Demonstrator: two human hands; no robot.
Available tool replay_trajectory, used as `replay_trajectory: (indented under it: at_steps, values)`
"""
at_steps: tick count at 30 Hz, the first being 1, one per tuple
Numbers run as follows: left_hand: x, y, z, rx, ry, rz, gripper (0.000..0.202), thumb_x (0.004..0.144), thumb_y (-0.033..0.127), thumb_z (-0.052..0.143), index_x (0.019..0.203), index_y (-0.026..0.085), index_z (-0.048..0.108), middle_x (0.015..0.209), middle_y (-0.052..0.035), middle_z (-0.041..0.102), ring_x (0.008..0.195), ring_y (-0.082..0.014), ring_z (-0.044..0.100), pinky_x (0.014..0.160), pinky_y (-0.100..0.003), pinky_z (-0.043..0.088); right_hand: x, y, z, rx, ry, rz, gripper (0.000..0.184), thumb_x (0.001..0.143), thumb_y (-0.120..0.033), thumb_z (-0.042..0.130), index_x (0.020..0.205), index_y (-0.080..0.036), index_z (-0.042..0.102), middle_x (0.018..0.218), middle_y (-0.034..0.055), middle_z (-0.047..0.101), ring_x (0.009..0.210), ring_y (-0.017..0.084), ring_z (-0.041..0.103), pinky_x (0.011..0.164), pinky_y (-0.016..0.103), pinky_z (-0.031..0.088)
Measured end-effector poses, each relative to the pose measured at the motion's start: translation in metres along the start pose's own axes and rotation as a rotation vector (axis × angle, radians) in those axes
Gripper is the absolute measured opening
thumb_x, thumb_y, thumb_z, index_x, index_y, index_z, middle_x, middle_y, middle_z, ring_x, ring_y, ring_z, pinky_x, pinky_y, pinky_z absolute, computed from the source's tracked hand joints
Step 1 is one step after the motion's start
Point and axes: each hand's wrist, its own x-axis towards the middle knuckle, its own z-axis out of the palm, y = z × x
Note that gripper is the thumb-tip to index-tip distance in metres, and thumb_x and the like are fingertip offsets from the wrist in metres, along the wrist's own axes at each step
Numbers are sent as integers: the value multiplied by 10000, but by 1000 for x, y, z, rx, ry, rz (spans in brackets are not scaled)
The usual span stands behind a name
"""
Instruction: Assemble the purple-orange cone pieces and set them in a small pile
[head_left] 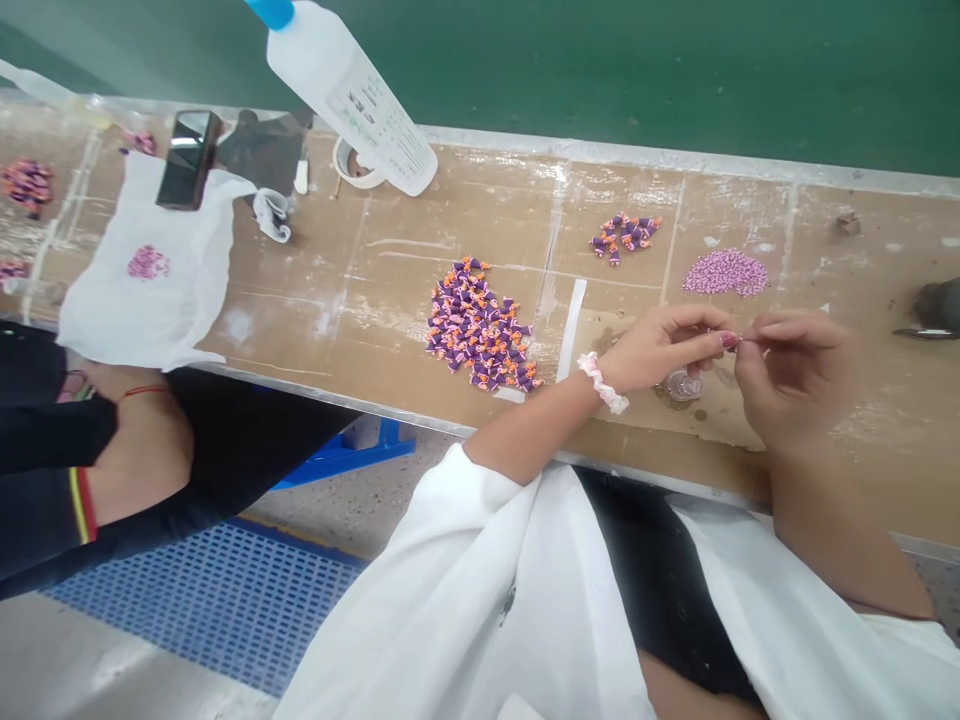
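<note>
My left hand point(664, 345), with a white and pink scrunchie point(602, 383) at its wrist, pinches a small dark pink piece point(728, 341) whose exact kind is too small to make out. Close against it, the fingertips of my right hand point(791, 365) are pinched together; what they hold is hidden, and the hand is partly blurred. Below the left fingers a small clear container point(684, 386) stands on a wet-looking patch of the board. Just beyond the hands lies a pile of tiny pink pieces point(726, 273).
Small purple and orange figures form a large pile point(480, 330) and a smaller group point(626, 236). At the back stand a white bottle point(352, 95) and a tape roll point(356, 165). Leftward are a phone point(187, 160), a white cloth point(142, 310) and another person's arm point(142, 440). A dark object point(939, 305) sits far right.
</note>
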Motion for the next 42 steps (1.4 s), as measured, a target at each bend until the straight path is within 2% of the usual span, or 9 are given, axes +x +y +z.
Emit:
replay_trajectory:
  at_steps: [4,9,15,20,23,25,27,34,42]
  values:
    - [-1,2,-1,123,21,32,380,822,496,612,942,136,616,782,-1,574,662,-57,514,639,-238,440,0,1,0,-28,-19,-23,241,767,-121,648,954,-248,567,857,17,610,775,150,611,612,303,482]
    - [-5,12,0,554,105,185,250,896,351,535,955,148,669,916,-46,664,832,-112,576,798,-253,453,1,1,-5,-27,-81,-11,284,745,-79,648,965,-247,585,861,20,611,753,142,592,612,302,471]
    - [-10,23,3,727,85,104,232,929,296,485,976,182,682,995,-80,690,943,-173,596,894,-297,451,4,0,-11,32,-165,79,320,728,-67,662,983,-244,583,881,14,622,758,125,609,605,271,479]
    - [-4,14,-6,613,124,179,230,920,338,507,919,142,629,827,-36,632,749,-106,578,777,-256,468,9,-9,-17,87,-156,208,293,754,-138,672,989,-253,539,816,-10,614,682,111,589,582,260,470]
    - [0,8,-12,411,218,126,208,922,335,500,1010,162,573,788,1,582,636,-63,557,675,-223,485,12,-13,-22,-70,-429,239,178,794,-195,611,940,-246,523,732,-27,560,625,114,534,569,272,439]
    - [1,6,-14,261,287,123,190,907,309,530,1034,168,540,817,6,578,648,-56,577,652,-206,506,12,-15,-23,-224,-655,191,65,824,-216,548,876,-234,512,686,-28,503,601,114,488,566,274,410]
    - [2,6,-15,139,330,108,168,890,282,562,998,158,533,808,8,580,669,-62,599,658,-210,531,11,-16,-22,-311,-779,121,21,841,-222,508,840,-226,487,669,-23,463,590,116,458,568,277,390]
    - [4,10,-16,1,287,-10,242,805,311,691,903,138,553,751,30,583,642,-38,593,652,-194,557,2,-15,-20,-341,-869,56,58,867,-188,492,892,-230,461,719,0,483,645,145,461,595,296,380]
    - [6,7,-16,-53,296,-60,330,799,405,682,879,140,503,665,66,520,530,-27,548,507,-178,512,1,-13,-18,-364,-844,-67,97,868,-156,517,920,-222,468,746,-8,501,679,135,476,609,275,389]
